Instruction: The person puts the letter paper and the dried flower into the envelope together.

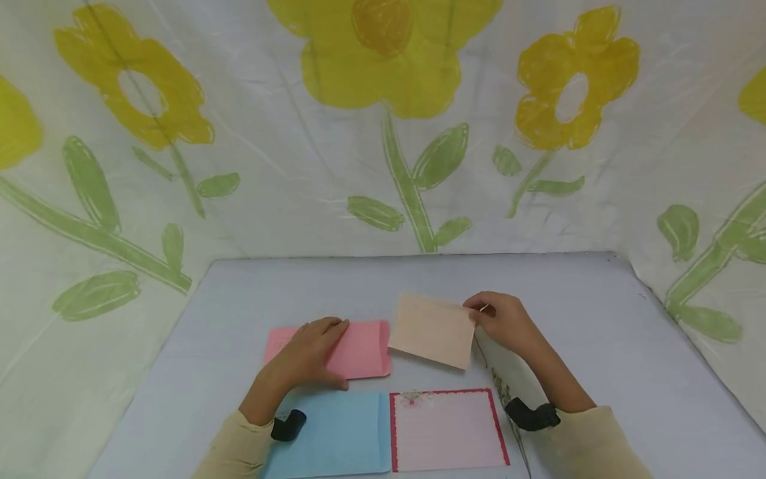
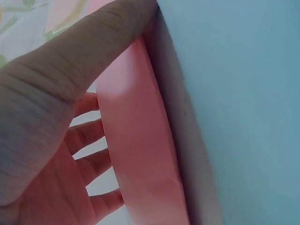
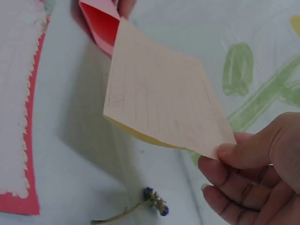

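Observation:
A pink envelope lies toward the middle of the table, and my left hand spans it. The thumb is along the near edge, with the fingers at the far edge. In the right wrist view the envelope's end mouth gapes. My right hand pinches a folded sheet of peach lined letter paper by its right side, thumb on top. The sheet is tilted above the table, its left corner close to the envelope's mouth; whether it touches cannot be told.
A light blue envelope lies nearest me, beside a pale pink letter sheet with a red border. Dried flower stems lie under my right forearm. A flower-printed white sheet hangs behind the table.

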A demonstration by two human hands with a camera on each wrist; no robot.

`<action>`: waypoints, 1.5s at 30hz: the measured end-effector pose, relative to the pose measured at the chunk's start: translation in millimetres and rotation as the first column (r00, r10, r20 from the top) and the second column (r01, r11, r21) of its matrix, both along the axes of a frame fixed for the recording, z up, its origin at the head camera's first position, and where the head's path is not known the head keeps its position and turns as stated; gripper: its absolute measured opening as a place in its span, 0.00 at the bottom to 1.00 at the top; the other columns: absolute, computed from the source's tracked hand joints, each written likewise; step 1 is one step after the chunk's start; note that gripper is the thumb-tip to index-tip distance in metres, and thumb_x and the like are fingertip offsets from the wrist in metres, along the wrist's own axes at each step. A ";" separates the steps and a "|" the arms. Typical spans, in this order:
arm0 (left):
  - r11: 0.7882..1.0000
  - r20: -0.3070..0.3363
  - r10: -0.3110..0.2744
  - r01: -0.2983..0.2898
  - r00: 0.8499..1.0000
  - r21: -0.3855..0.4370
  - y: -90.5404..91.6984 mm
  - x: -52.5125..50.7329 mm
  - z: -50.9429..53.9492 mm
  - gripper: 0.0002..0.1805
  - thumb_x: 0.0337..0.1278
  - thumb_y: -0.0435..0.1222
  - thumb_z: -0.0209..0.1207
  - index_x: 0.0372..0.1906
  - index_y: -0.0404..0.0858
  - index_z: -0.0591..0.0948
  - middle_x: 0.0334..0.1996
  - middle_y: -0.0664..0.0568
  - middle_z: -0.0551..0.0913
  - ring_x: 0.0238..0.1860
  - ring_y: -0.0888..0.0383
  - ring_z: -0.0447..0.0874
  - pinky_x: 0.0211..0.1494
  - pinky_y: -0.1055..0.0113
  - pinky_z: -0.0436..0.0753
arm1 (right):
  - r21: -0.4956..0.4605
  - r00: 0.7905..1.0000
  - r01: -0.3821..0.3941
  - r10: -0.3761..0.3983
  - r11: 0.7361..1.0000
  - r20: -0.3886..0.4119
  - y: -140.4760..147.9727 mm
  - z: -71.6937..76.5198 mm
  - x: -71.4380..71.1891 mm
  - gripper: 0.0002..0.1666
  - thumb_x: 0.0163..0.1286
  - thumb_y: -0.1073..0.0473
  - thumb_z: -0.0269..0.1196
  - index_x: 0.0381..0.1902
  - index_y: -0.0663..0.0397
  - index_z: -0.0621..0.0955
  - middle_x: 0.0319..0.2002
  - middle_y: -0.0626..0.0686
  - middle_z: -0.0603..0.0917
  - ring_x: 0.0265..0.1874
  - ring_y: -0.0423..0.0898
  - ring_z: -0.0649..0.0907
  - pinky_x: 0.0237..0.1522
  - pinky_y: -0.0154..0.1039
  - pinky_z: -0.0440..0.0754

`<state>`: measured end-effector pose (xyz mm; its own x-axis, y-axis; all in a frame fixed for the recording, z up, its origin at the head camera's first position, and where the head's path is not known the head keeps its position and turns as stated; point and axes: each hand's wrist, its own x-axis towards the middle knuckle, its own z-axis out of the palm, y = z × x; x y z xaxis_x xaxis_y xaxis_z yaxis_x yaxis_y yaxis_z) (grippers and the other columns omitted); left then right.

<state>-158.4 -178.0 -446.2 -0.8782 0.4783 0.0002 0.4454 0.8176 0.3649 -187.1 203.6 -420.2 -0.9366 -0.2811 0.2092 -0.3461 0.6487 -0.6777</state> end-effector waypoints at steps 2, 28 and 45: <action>1.000 -0.001 0.002 -0.002 1.000 -0.005 -0.1 0.1 0.2 0.58 0.34 0.52 0.81 0.73 0.34 0.68 0.68 0.42 0.70 0.69 0.43 0.65 0.71 0.40 0.63 | -0.024 0.999 -0.004 0.005 1.000 0.037 -2.2 -2.1 -0.5 0.07 0.67 0.70 0.66 0.42 0.59 0.87 0.37 0.51 0.86 0.31 0.45 0.82 0.29 0.40 0.81; 0.999 -0.020 0.009 -0.009 1.000 -0.044 2.5 -0.1 1.2 0.58 0.34 0.53 0.81 0.73 0.34 0.68 0.68 0.41 0.70 0.70 0.43 0.64 0.72 0.40 0.61 | -0.011 0.981 -0.131 0.132 0.991 0.146 -24.2 -22.2 -10.8 0.07 0.66 0.72 0.66 0.39 0.60 0.88 0.37 0.52 0.87 0.34 0.44 0.83 0.33 0.38 0.83; 0.999 -0.024 0.004 -0.005 1.000 -0.050 3.8 -0.2 1.1 0.58 0.34 0.52 0.81 0.73 0.36 0.68 0.68 0.42 0.70 0.70 0.43 0.64 0.72 0.39 0.60 | -0.032 0.976 -0.056 0.061 0.998 0.209 -33.8 -23.8 -18.0 0.08 0.67 0.69 0.65 0.41 0.59 0.89 0.35 0.52 0.87 0.28 0.42 0.83 0.30 0.38 0.82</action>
